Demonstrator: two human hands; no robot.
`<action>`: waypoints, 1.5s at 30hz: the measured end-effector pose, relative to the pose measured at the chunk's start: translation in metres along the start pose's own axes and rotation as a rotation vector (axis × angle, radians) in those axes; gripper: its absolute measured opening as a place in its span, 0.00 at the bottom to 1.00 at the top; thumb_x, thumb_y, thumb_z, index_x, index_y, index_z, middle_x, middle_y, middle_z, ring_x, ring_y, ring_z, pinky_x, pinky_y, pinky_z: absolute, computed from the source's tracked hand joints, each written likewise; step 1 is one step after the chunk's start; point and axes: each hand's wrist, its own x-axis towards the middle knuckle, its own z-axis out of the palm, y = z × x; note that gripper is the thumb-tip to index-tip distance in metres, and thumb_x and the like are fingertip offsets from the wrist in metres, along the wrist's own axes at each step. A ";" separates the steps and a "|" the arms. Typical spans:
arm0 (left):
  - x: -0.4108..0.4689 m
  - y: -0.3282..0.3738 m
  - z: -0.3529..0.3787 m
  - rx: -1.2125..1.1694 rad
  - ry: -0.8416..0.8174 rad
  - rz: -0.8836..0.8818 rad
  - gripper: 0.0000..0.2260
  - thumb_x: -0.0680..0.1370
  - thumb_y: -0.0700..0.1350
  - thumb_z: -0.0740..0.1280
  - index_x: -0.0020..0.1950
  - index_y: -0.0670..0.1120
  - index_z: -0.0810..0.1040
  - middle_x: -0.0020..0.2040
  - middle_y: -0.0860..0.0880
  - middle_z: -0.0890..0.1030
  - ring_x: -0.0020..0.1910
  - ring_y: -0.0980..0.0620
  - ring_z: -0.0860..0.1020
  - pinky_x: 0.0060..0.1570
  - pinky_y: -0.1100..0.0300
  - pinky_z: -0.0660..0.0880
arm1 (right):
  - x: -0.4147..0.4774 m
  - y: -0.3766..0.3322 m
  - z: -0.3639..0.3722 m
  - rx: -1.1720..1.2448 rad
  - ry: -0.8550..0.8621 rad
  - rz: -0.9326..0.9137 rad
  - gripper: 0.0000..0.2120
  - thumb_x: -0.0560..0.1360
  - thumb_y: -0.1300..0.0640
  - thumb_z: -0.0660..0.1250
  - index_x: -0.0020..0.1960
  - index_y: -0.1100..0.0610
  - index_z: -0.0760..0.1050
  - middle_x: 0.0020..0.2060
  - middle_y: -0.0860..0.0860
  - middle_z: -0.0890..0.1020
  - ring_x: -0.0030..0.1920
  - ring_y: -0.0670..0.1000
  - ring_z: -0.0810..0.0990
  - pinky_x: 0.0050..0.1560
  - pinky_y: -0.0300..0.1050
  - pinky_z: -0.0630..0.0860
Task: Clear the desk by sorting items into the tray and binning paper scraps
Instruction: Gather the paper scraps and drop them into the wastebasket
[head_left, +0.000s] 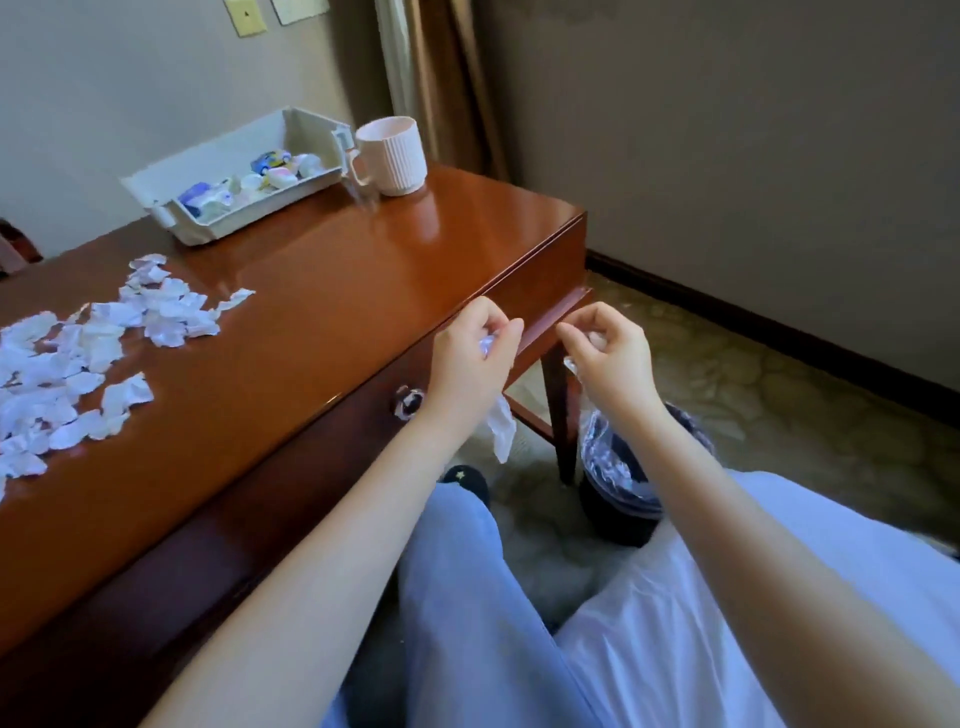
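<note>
Curling round a crumpled scrap (487, 345), left hand (470, 364) fingers grip it beside the desk (322, 312) edge. Right hand (608, 358) fingers pinch a pale wad (597, 340) above the bin (618, 504). Both forearms stretch forward. Loose scraps (78, 358) litter the desk.

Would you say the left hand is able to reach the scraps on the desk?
Likely yes: nothing stands between the left hand and the scraps, though it already grips a piece.

No text, label, brand or number is legible anywhere.
</note>
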 end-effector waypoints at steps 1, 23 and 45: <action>0.004 -0.003 0.016 -0.012 -0.025 -0.007 0.13 0.78 0.42 0.63 0.34 0.52 0.67 0.31 0.53 0.72 0.32 0.58 0.72 0.34 0.76 0.70 | 0.006 0.014 -0.005 -0.009 0.013 0.024 0.03 0.76 0.58 0.66 0.43 0.56 0.76 0.36 0.45 0.78 0.38 0.41 0.78 0.43 0.33 0.75; 0.100 -0.159 0.269 0.267 -0.561 -0.207 0.09 0.78 0.46 0.63 0.40 0.44 0.69 0.37 0.44 0.74 0.41 0.40 0.74 0.38 0.51 0.71 | 0.112 0.324 -0.048 -0.666 -0.050 0.454 0.11 0.77 0.52 0.63 0.44 0.60 0.74 0.40 0.58 0.82 0.45 0.59 0.78 0.40 0.47 0.67; 0.123 -0.207 0.343 0.586 -0.805 0.013 0.10 0.81 0.47 0.58 0.53 0.41 0.71 0.46 0.41 0.78 0.44 0.40 0.76 0.40 0.51 0.73 | 0.126 0.369 -0.059 -0.948 -0.620 0.502 0.30 0.76 0.51 0.64 0.74 0.53 0.57 0.74 0.52 0.60 0.75 0.55 0.55 0.71 0.57 0.59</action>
